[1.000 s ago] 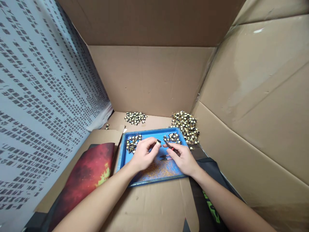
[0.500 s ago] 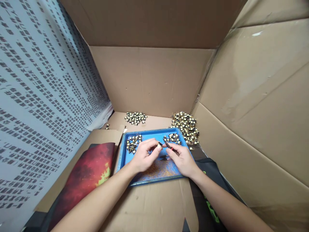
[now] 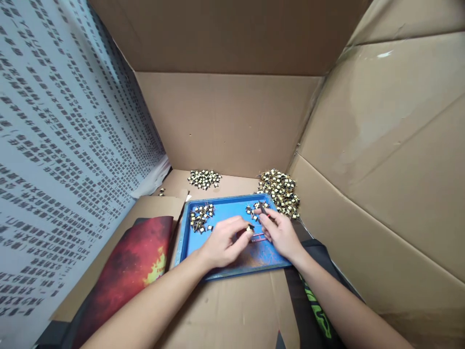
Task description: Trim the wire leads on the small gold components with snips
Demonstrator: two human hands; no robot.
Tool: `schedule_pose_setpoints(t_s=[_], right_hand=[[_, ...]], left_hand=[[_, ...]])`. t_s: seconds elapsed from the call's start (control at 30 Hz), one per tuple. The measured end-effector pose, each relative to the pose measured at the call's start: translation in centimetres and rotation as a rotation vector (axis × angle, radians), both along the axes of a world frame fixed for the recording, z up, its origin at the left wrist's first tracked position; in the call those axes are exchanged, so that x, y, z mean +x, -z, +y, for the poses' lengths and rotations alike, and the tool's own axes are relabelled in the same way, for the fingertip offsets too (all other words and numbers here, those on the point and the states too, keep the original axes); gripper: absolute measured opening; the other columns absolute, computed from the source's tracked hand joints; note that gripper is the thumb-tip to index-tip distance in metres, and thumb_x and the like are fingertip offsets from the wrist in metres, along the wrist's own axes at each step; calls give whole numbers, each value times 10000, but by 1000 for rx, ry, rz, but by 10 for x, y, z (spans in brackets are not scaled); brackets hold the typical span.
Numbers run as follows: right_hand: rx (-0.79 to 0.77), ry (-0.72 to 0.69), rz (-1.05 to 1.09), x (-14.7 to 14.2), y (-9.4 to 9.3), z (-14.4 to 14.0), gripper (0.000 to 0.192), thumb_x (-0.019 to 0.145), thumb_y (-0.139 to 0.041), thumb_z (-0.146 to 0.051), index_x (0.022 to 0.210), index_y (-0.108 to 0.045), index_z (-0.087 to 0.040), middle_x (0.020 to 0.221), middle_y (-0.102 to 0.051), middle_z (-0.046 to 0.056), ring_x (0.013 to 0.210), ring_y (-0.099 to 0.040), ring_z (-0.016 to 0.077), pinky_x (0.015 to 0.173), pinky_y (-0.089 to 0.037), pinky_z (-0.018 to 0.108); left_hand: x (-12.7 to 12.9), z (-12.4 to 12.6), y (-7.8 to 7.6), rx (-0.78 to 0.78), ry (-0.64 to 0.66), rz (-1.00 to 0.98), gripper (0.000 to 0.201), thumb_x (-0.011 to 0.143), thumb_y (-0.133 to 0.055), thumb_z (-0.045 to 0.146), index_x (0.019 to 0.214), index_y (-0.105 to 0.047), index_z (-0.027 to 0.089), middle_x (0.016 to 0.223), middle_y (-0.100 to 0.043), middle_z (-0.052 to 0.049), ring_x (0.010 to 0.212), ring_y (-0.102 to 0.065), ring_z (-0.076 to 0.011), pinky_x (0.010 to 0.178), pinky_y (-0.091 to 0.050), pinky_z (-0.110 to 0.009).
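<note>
My left hand (image 3: 227,242) is over the middle of the blue tray (image 3: 232,198), pinching a small yellow-and-black coil part (image 3: 250,228) between thumb and fingertips. To its right, my right hand (image 3: 281,235) is closed around a slim dark tool (image 3: 262,208) with a little red on it; its exact kind is unclear. The tool points up and away, near a small group of coil parts (image 3: 250,210) at the tray's far right. Thin pinkish-red strips (image 3: 257,238) show between the hands, partly hidden. Another pile of coil parts (image 3: 201,218) lies at the tray's left.
Behind the tray are a pile of coil parts (image 3: 204,179) and a larger heap with wires (image 3: 279,189) at right. Copper-coloured scraps (image 3: 263,257) litter the tray's front. A red printed mat (image 3: 138,266) lies left. Cardboard walls (image 3: 228,121) enclose the back and right.
My hands have moved apart. The right hand and its tool shifted right, towards the far-right parts; the left hand moved slightly right and nearer me, still pinching a coil part.
</note>
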State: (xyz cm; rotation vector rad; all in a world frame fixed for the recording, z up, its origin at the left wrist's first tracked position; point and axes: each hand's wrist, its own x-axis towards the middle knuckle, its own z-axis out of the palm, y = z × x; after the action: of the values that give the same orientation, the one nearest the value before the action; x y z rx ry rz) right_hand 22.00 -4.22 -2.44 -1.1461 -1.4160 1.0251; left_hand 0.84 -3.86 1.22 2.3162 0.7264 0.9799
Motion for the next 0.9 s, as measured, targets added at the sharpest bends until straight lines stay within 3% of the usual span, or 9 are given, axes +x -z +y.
schedule_pose_setpoints(t_s=[0.17, 0.3, 0.53, 0.9], right_hand=[[10, -127, -42, -18, -4, -15, 421, 955, -620, -526, 1150, -754, -178, 720, -628, 19, 617, -575, 155, 584, -503, 270], [24, -114, -50, -18, -2, -15, 395, 974, -607, -487, 1175, -743, -176, 807, -683, 45, 670, -631, 165, 647, -548, 289], [108, -129, -170, -16, -3, -16, 342, 1008, -587, -422, 1217, -750, -207, 896, -724, 70, 736, -659, 184, 682, -546, 296], [100, -131, -73, -17, -2, -14, 327, 1006, -592, -419, 1191, -760, -207, 929, -730, 55, 771, -645, 186, 708, -542, 301]], left_hand=[[-4, 10, 0, -21, -202, -49, 320, 1042, -486, 360, 808, -616, 184, 777, -617, -41, 730, -548, -176, 703, -405, -302], [-5, 13, -1, -45, -268, -68, 325, 1036, -503, 370, 796, -609, 180, 761, -614, -26, 713, -540, -166, 697, -395, -294], [-4, 12, -2, -36, -261, -50, 325, 1037, -504, 371, 833, -662, 174, 748, -600, -19, 688, -520, -159, 683, -394, -290], [-3, 9, -2, -1, -188, -23, 330, 1043, -499, 348, 834, -684, 173, 791, -665, -48, 740, -594, -175, 711, -441, -292]])
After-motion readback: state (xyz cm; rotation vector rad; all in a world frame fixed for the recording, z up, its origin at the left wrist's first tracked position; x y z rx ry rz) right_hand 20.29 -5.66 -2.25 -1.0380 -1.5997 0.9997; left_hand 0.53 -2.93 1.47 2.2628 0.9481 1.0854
